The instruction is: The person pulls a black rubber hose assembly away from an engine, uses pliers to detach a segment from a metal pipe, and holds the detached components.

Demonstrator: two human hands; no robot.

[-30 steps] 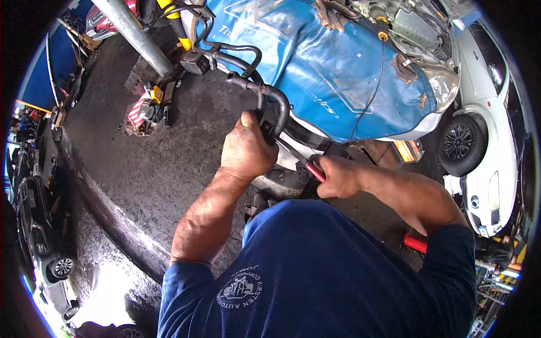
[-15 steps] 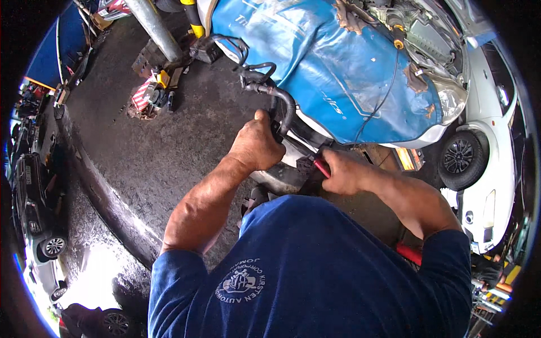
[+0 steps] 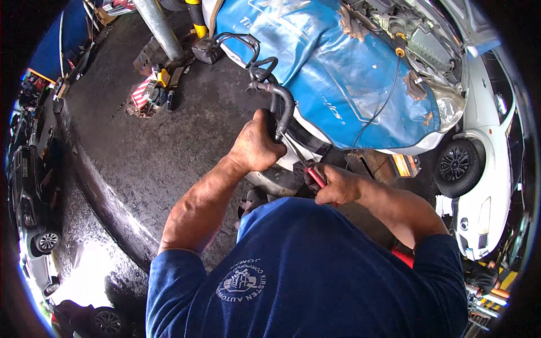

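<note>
My left hand (image 3: 255,143) is closed around the lower end of a bent black hose assembly (image 3: 287,107), thumb pointing up. Its branching upper part stretches away toward the blue cover. From the right, my right hand (image 3: 341,185) grips red-handled pliers (image 3: 315,176) with long, thin jaws. The jaws slant up and left, and their tip reaches the hose end beside my left fist. Whether the tip clamps the hose or only touches it, I cannot tell. A dark, crumpled item, too unclear to name, shows beside the pliers' handle.
A blue protective cover (image 3: 332,73) drapes the white car's front, with a corded work lamp (image 3: 399,44) near the engine bay. At left are a metal post (image 3: 158,31), a black box (image 3: 206,52) and a striped carton (image 3: 141,96). Another white vehicle (image 3: 490,169) stands at right.
My right hand has drawn slightly left and down with the pliers, whose jaws now show more. The hose's upper part has shifted a little to the right. My left hand keeps its hold.
</note>
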